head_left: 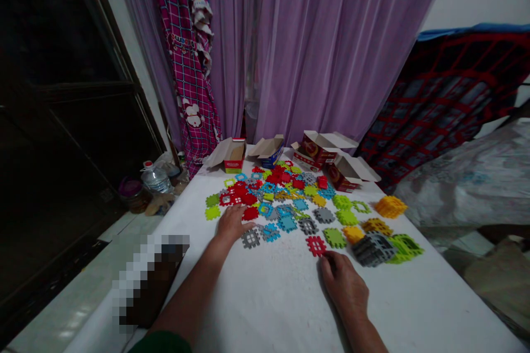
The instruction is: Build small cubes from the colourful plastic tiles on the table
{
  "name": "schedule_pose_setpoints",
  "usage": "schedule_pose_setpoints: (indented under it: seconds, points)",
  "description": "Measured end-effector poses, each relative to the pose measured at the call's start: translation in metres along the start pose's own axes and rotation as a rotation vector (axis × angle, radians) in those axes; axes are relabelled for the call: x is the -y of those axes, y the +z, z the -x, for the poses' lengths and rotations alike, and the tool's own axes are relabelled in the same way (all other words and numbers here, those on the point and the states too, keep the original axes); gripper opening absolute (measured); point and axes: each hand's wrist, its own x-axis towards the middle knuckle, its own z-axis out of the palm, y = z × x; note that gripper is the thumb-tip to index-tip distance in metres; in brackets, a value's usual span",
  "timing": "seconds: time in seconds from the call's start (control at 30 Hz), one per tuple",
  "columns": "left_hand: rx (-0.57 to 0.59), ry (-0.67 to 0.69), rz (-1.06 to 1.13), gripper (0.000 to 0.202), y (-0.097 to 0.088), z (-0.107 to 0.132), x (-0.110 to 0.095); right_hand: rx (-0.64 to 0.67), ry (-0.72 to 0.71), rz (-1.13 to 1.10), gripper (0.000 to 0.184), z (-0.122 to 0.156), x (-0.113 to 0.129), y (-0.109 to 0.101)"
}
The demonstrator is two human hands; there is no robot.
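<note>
My left hand (232, 225) reaches into the left of the pile with thumb and fingers apart. Its fingertips are beside a solid red interlocking tile (250, 213). Just right of its thumb lies a grey window tile (250, 238). My right hand (344, 285) is closed, its fingertips at the lower edge of a red window tile (316, 246) near the front of the pile. Right of that tile sits a green tile (334, 237). A grey stack (374, 249) and a green stack (404, 248) of tiles stand on the right.
More red, blue, yellow and grey tiles spread over the white table (265, 298). Open cartons, including a blue box (272, 156) and a red box (343, 175), line the back edge. A dark blurred-out object (155, 287) lies at the left edge. Purple curtains (314, 44) hang behind.
</note>
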Motion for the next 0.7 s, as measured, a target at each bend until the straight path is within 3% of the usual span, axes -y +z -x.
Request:
schedule_pose_setpoints:
  seconds: [0.07, 0.23, 0.5, 0.63, 0.7]
  points:
    - [0.006, 0.000, 0.018, 0.054, -0.001, 0.001, -0.003, -0.012, -0.008, -0.004, 0.037, 0.001, 0.001, -0.002]
    - [-0.018, -0.006, 0.087, 0.027, -0.007, -0.004, -0.002, -0.018, -0.019, -0.023, 0.038, 0.002, 0.003, -0.004]
    - [-0.034, -0.124, 0.218, 0.031, -0.002, -0.036, -0.002, -0.037, -0.021, 0.008, 0.035, 0.002, 0.003, -0.002]
    - [-0.090, -0.139, 0.153, 0.040, -0.004, -0.030, 0.003, -0.045, -0.027, 0.008, 0.035, 0.002, 0.002, -0.002]
    - [-0.057, -0.118, 0.124, 0.035, -0.007, -0.020, 0.007, -0.035, -0.027, 0.000, 0.036, 0.002, 0.002, -0.002]
